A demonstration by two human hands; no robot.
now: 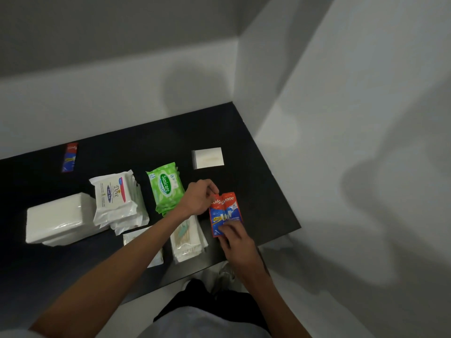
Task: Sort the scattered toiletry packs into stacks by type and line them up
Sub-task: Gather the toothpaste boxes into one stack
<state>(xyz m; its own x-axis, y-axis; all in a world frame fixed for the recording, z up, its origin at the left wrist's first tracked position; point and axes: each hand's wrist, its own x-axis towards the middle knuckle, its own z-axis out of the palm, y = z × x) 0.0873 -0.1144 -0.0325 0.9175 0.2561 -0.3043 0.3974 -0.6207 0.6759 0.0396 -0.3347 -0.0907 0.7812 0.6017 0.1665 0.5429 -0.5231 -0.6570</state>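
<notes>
Red-and-blue Colgate sachets (225,211) lie overlapped near the right edge of the black table (136,147). My left hand (199,197) pinches their top edge, while my right hand (235,237) rests with its fingers on their lower end. Left of them stands a stack of green Sanicare wipes (166,189), then a stack of white Dove packs (117,198), then a white tissue pack stack (58,218). A stack of cotton-bud packs (188,237) lies under my left forearm. One lone Colgate sachet (70,157) sits at the far left.
A small white pack (208,157) lies behind the sachets. A clear flat pack (144,240) is partly hidden beneath my left forearm. White walls close in behind and to the right; the table's near edge runs just under my right wrist.
</notes>
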